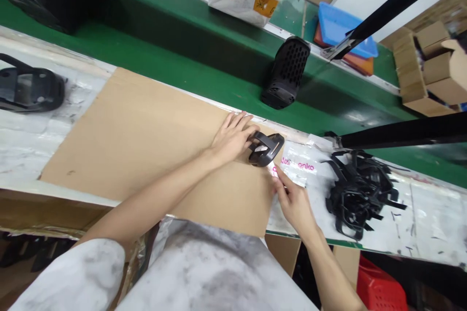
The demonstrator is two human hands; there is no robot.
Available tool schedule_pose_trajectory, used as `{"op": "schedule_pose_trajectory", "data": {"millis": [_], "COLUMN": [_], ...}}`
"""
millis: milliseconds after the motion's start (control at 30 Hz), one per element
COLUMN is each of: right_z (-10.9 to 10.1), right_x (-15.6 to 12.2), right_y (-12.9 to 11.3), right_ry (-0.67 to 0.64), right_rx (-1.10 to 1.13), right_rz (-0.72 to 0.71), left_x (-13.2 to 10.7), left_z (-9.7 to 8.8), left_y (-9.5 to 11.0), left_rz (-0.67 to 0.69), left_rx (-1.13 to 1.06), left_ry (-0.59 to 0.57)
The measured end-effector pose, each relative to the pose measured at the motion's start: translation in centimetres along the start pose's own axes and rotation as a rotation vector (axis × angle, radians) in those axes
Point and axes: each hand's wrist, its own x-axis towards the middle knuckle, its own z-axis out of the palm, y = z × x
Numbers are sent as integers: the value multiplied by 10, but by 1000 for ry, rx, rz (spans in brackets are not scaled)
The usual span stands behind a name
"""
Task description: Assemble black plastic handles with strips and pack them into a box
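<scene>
My left hand (233,138) rests at the far edge of a cardboard sheet, some fingers stretched out. Between its thumb side and index finger it steadies a black plastic part (268,149), a rounded frame with an arched strap; the thumb is partly hidden. From the right, my right hand (295,200) is closed on a slim white tool with pink marks (272,169). The tool's far end meets the lower edge of the black part; its tip cannot be made out.
Beneath my hands lies the cardboard sheet (146,131). Tangled black plastic parts (359,189) are piled at right; a similar black part (32,88) lies far left. Beyond, a perforated black piece (287,72) sits on the green belt (175,63). Black posts (397,133) reach in from the right.
</scene>
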Motion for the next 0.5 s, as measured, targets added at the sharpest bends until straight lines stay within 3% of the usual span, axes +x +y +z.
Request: {"op": "schedule_pose_trajectory", "data": {"millis": [267, 367, 500], "right_z": [-11, -20, -24], "right_x": [-3, -11, -21], "right_y": [5, 9, 18], "right_ry": [-57, -67, 3], "right_rx": [78, 153, 119], "right_rz": [-9, 15, -8], "left_x": [2, 8, 15], "left_z": [1, -10, -38], "left_y": [-3, -4, 6], "left_rz": [-25, -91, -178], "left_rx": [-81, -283, -641], "left_ry": [1, 32, 161]}}
